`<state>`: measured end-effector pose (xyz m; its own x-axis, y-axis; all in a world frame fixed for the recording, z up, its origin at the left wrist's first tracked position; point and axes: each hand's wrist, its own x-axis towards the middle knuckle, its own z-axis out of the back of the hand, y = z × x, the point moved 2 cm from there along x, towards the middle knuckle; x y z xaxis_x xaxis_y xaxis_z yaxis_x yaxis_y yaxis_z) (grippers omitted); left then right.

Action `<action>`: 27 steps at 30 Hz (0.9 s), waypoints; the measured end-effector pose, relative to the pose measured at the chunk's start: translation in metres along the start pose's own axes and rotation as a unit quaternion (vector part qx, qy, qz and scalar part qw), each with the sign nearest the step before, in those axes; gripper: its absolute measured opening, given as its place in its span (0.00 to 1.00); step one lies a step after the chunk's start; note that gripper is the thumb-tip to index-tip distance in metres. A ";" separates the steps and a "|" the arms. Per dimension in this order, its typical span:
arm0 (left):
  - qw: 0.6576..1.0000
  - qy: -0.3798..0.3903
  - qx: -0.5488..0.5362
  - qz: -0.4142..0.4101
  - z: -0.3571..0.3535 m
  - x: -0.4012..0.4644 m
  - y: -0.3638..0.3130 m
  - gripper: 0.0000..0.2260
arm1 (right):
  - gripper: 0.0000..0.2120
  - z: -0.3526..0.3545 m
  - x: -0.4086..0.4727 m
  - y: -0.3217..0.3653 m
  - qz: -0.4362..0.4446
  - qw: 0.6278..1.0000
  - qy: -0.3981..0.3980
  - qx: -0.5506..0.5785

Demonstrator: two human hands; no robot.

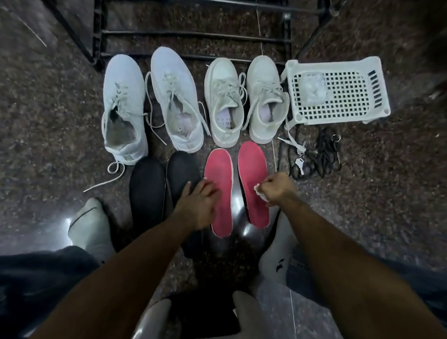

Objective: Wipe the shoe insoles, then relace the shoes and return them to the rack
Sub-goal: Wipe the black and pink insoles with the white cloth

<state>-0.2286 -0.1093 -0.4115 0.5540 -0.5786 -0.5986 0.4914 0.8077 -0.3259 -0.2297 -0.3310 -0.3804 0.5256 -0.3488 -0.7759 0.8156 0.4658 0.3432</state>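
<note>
**Midway through wiping the red insoles**

Plainly the wiping step is in hand. Across the top of the frame stands the black metal-bar shoe rack (194,39) on speckled dark stone floor (40,119). Below it, four pale lace-up fabric sneakers (193,99) sit in a row, a white perforated plastic basket (339,90) to their right. Lower centre lie two black foam insoles (149,188) and two red foam insoles (252,182). The left hand (199,202) rests flat, fingers straight, steadying the left red one; the right hand (278,187) grips a small white wipe (260,192) against the other. Next, I judge, strokes along its length. The tangled dark cords (316,154) right of centre are hard to identify; the wipe is mostly hidden.
</note>
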 end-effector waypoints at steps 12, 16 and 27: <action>0.996 -0.020 0.079 -0.039 0.021 0.006 -0.005 0.24 | 0.09 0.001 0.025 0.009 0.085 0.985 0.013 -0.147; 0.989 -0.131 -0.014 -0.065 0.065 0.027 -0.029 0.18 | 0.11 0.060 0.032 0.025 0.126 0.991 0.027 -0.035; 0.956 -0.076 0.244 -0.145 0.162 0.147 -0.112 0.33 | 0.10 0.203 0.115 0.063 0.122 0.939 -0.208 0.246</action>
<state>-0.0935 -0.3035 -0.3446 0.4193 -0.8101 -0.4097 0.8737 0.4828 -0.0604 -0.0693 -0.5068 -0.3408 0.6760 -0.6162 -0.4041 0.6184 0.1763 0.7658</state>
